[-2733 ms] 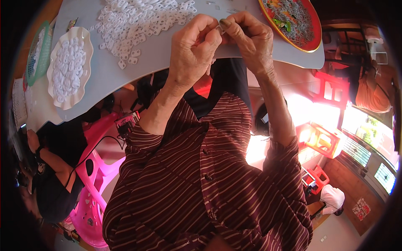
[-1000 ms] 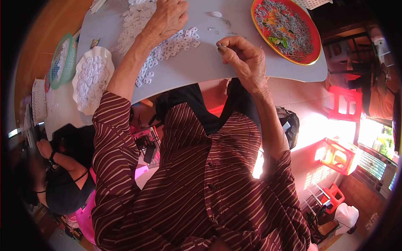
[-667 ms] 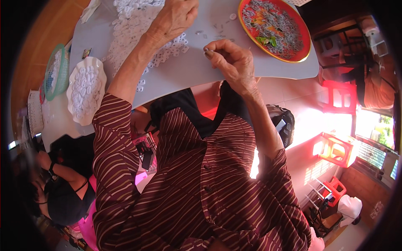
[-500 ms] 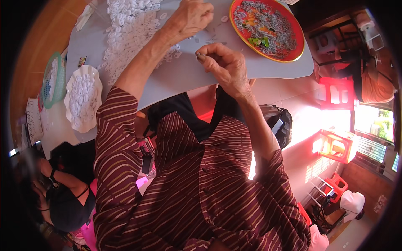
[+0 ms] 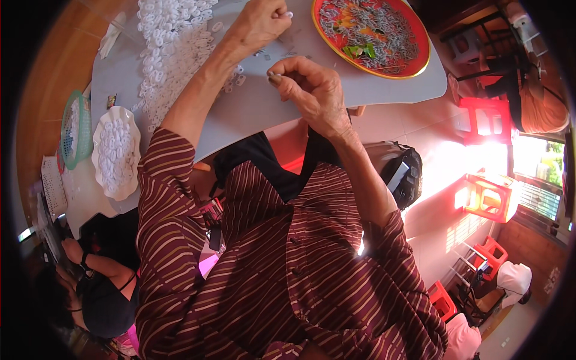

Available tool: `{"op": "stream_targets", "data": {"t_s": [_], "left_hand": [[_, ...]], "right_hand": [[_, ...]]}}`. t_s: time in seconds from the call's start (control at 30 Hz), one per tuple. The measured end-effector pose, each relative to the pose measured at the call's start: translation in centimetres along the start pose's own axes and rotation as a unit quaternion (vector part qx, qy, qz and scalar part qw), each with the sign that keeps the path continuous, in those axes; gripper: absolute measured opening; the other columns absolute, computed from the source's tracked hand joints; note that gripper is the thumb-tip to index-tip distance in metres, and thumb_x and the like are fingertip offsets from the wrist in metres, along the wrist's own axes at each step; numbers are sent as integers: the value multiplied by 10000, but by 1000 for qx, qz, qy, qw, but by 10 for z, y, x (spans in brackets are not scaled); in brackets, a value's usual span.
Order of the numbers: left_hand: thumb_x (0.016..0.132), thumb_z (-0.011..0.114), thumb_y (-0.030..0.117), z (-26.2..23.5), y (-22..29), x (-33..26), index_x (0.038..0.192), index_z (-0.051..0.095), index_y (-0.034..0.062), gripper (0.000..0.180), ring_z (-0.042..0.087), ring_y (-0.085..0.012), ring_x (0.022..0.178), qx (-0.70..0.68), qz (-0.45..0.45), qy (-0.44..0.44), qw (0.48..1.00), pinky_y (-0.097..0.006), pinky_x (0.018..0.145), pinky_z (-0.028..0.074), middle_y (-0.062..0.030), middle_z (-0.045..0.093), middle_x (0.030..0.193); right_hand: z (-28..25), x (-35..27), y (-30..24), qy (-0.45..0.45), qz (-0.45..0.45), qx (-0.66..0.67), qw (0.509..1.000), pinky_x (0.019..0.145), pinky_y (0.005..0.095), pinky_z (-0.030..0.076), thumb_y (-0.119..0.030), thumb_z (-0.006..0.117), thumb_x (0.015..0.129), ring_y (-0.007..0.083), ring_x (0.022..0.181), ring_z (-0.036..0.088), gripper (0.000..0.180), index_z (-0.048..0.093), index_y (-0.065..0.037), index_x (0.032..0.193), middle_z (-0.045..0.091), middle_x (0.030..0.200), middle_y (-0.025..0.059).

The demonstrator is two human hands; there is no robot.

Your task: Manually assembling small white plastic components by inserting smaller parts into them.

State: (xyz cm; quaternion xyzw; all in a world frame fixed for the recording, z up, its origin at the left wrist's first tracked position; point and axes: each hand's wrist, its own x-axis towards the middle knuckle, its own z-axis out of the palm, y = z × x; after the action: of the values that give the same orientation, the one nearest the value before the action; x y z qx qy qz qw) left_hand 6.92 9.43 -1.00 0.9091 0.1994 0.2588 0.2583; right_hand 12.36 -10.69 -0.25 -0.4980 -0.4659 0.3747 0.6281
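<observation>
My left hand (image 5: 259,24) reaches forward over the grey table (image 5: 384,90) and pinches a small white ring between thumb and fingertips, just right of a big heap of white rings (image 5: 174,42). Nearer to me, my right hand (image 5: 307,90) hovers above the table with its fingers curled, a small dark metal piece pinched at the fingertips. A red round tray (image 5: 372,33) of small grey metal pieces lies just right of both hands. A few loose small parts lie on the table between the hands.
A white scalloped dish (image 5: 115,153) full of white rings and a green basket (image 5: 75,129) stand at the table's left end. Another person in black (image 5: 99,288) sits at lower left. Red plastic stools (image 5: 489,195) stand on the floor to the right.
My hands were together working a piece; then the left hand reached to the ring heap and now holds a ring nearer the tray. The right hand stayed curled on its piece.
</observation>
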Motion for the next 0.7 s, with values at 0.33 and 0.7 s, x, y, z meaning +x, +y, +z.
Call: {"op": "stream_targets", "data": {"t_s": [0.33, 0.7], "left_hand": [[881, 587, 206, -34, 75, -75, 978, 639, 24, 213, 544, -83, 742, -462, -221, 2, 859, -210, 676, 413, -22, 614, 813], [882, 601, 132, -5, 75, -105, 1035, 631, -7, 209, 585, -73, 838, -533, -185, 87, 821, -198, 740, 466, -32, 648, 905]], "right_hand": [[-7, 2, 0, 26, 1, 82, 996, 631, 211, 473, -110, 603, 895, 69, 684, 562, 141, 597, 16, 957, 613, 764, 26], [-5, 3, 4, 54, -15, 206, 977, 703, 241, 520, -101, 571, 912, 124, 835, 616, 144, 580, 14, 998, 598, 1052, 86]]}}
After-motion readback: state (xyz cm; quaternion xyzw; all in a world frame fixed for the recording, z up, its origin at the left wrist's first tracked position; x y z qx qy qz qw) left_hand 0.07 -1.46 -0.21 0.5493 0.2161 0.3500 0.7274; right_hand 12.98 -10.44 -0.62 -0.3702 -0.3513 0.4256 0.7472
